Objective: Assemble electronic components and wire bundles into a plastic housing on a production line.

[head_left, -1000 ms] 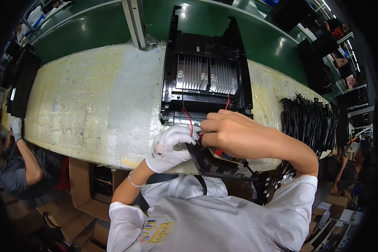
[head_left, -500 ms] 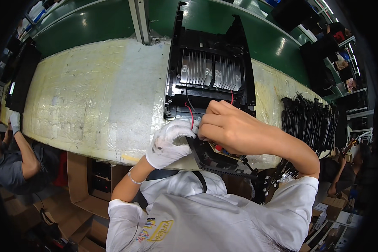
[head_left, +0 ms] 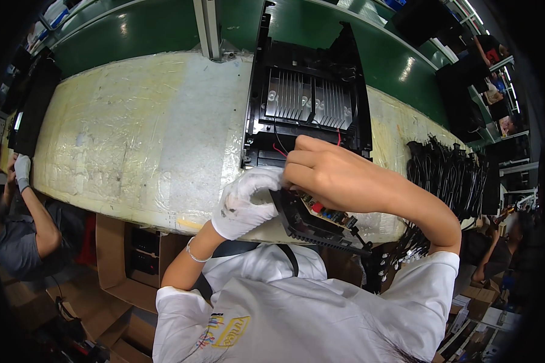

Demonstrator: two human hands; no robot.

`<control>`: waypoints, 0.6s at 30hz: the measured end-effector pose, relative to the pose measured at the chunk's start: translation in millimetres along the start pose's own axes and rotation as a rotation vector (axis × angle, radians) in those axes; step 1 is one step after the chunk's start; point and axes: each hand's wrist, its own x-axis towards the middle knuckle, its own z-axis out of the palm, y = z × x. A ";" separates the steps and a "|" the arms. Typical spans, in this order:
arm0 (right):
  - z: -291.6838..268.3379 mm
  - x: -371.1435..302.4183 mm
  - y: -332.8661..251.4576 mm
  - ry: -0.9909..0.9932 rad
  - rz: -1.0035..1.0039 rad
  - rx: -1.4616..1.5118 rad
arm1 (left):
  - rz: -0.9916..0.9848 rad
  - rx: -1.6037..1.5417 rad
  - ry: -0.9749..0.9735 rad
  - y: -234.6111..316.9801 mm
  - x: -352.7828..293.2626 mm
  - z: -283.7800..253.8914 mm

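Heat sink [head_left: 309, 100]: shiny ridged metal. Housing [head_left: 362, 106]: plastic. Tabletop [head_left: 115, 145]: glossy wrinkled film.

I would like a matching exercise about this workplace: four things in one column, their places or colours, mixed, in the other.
1. Left hand
2. Heat sink
3. Black cables
4. Open cardboard box

A. On the right of the worktable
B. Inside the black housing
C. In the picture's lower left
D. Gloved in white

Pairs: 1-D, 2-B, 3-A, 4-C

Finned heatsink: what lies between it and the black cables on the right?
In the head view, the black housing's right wall and a strip of yellowish tabletop.
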 end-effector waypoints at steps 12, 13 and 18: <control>-7.3 2.0 -4.8 -0.174 0.126 -0.165 | 0.029 0.081 -0.061 1.6 7.7 -2.8; -6.0 1.2 -4.5 -0.172 0.132 -0.169 | 0.058 0.094 -0.056 0.5 7.1 -2.8; 10.0 -27.1 -6.0 0.459 0.091 -0.130 | 0.142 0.081 -0.084 -2.7 7.5 -5.9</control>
